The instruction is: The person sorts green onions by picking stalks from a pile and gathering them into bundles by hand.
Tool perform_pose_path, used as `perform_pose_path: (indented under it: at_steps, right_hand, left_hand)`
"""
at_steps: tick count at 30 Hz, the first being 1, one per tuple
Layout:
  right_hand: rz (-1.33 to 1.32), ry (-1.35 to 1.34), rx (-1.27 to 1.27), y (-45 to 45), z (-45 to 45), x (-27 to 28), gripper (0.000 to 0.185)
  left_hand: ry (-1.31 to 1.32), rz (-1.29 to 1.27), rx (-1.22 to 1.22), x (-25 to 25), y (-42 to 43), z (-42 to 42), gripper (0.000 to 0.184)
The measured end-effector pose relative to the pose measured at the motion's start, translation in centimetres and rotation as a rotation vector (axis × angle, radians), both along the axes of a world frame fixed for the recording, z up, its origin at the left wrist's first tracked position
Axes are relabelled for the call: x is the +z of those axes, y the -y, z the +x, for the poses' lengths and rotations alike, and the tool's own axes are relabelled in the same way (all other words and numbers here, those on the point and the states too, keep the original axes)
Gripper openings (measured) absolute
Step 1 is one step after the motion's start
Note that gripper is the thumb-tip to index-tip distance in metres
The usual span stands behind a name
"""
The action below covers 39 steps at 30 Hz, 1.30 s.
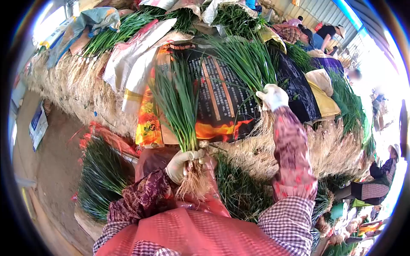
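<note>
My left hand [184, 164], in a pale glove, is closed round the white stems of a bunch of long green plants [177, 106]. Its pale roots hang below the fingers and its leaves point up and away. Farther forward and to the right, my gloved right hand [273, 97] grips the base of a second bunch [245, 57], whose leaves spread up and left over a black printed sack [218, 94]. Stringy roots dangle beneath that hand. The sack has a flame pattern along its lower edge and lies on the long pile.
Heaped plants with roots [81, 81] facing me run across the view under sacks and cloths. A green bundle [102, 175] lies at lower left beside red netting [111, 138]. Loose greens [241, 192] lie below the pile. Several people are at the right, one in a hat [380, 177].
</note>
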State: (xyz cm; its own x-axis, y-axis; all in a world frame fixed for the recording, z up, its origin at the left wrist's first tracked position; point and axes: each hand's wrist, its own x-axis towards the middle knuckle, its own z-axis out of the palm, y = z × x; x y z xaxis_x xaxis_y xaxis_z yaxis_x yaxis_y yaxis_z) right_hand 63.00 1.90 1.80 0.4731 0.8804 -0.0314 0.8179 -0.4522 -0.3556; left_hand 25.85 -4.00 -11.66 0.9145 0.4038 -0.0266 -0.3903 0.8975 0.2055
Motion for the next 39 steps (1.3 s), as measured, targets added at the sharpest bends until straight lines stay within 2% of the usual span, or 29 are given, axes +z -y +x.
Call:
perform_pose_path:
  at_steps: [1,2,3,4,5,6,7,8,9,10,12,13,17,20,21,24,25,28,29,30,31,32,33,34,35,37,38,39]
  right_hand:
    - [0.040,0.043,0.088,-1.4,1.7,-1.7,0.035]
    - [0.082,0.082,0.177,-2.5,2.9,-3.2,0.032]
    - [0.236,0.405,0.161,-0.9,-0.1,-1.3,0.027]
    - [0.047,-0.168,-0.014,1.3,-4.8,2.7,0.025]
    - [0.087,-0.586,0.038,2.3,-5.1,1.0,0.022]
    - [0.217,-0.768,0.083,3.7,-6.2,-2.0,0.020]
    - [0.289,-0.809,0.186,5.6,-8.4,-4.6,0.022]
    - [0.169,-0.920,0.167,7.4,-11.3,-5.2,0.023]
    - [0.153,-1.028,0.132,8.7,-14.2,-5.8,0.022]
    - [0.245,-1.034,0.148,9.6,-16.5,-7.1,0.019]
    - [0.111,-1.042,0.060,9.7,-18.0,-8.8,0.018]
    - [0.101,-1.069,0.119,9.5,-18.2,-8.9,0.018]
    - [0.002,-0.867,0.232,7.8,-19.8,-7.2,0.022]
    - [0.369,-0.225,0.592,7.1,-19.1,-10.8,0.027]
    - [0.317,-0.161,0.577,7.2,-19.6,-10.1,0.028]
    - [0.456,-0.087,0.637,7.2,-20.0,-10.8,0.028]
    - [0.428,0.023,0.594,7.1,-20.2,-10.7,0.028]
    - [0.376,0.043,0.530,7.0,-20.1,-8.5,0.031]
    - [0.357,0.103,0.530,6.7,-20.0,-9.2,0.032]
    - [0.435,0.687,0.814,7.0,-19.4,-8.0,0.020]
    - [0.481,0.574,0.856,7.4,-19.1,-7.5,0.014]
    - [0.531,0.466,0.881,7.4,-18.8,-7.8,0.009]
    - [0.454,0.436,0.877,7.1,-18.6,-10.1,0.012]
    - [0.287,-0.251,0.738,5.5,-20.1,-12.2,0.016]
    - [0.268,-0.895,0.426,4.0,-21.6,-14.2,0.023]
    - [0.624,-1.371,0.136,3.3,-20.8,-17.3,0.027]
    - [0.747,-1.328,-0.001,3.5,-22.5,-14.0,0.028]
    - [0.671,-1.624,-0.070,4.5,-19.6,-10.5,0.026]
  left_hand:
    - [0.020,0.119,0.074,0.5,-0.2,0.5,0.024]
    - [-0.115,0.189,0.067,1.2,-0.5,0.4,0.024]
    - [-0.248,0.253,0.062,2.1,-0.6,0.0,0.025]
    - [-0.379,0.306,0.060,3.2,-0.6,-0.3,0.026]
    - [-0.368,0.401,0.182,5.5,-0.2,0.4,0.028]
    - [-0.430,0.352,0.194,4.9,0.0,1.0,0.030]
    - [-0.490,0.300,0.206,4.5,0.1,1.6,0.032]
    - [-0.676,0.446,0.149,4.6,-0.2,1.1,0.033]
    - [-0.595,0.335,0.181,4.0,0.1,2.2,0.030]
    - [-0.675,0.350,0.129,2.9,0.1,2.6,0.022]
    - [-0.599,0.448,0.105,3.2,0.2,2.5,0.019]
    - [-0.598,0.463,0.137,3.1,0.4,2.3,0.016]
    - [-0.624,0.522,0.259,3.2,0.9,1.6,0.010]
    - [-0.643,0.518,0.269,1.9,1.0,1.6,0.008]
    - [-0.669,0.481,0.292,1.6,1.2,1.6,0.006]
    - [-0.654,0.447,0.309,0.6,1.4,1.8,0.006]
    - [-0.657,0.452,0.332,0.5,1.5,2.0,0.008]
    - [-0.663,0.410,0.294,1.8,1.5,1.4,0.008]
    - [-0.739,0.486,0.308,2.4,1.5,1.2,0.005]
    - [-0.677,0.447,0.169,2.9,0.6,1.6,0.016]
    - [-0.581,0.325,0.223,2.1,1.0,2.2,0.030]
    - [-0.547,0.386,0.111,0.4,0.0,1.4,0.039]
    - [-0.504,0.378,0.157,1.0,0.1,0.6,0.034]
    - [-0.481,0.291,0.002,1.6,-0.6,-1.5,0.030]
    - [-0.523,0.223,0.058,1.4,-1.4,-2.0,0.024]
    - [-0.506,0.131,0.084,1.3,-1.6,-1.1,0.020]
    - [-0.448,0.084,0.054,1.3,-2.1,-1.6,0.021]
    - [-0.344,0.151,0.119,1.3,-1.3,-1.4,0.022]
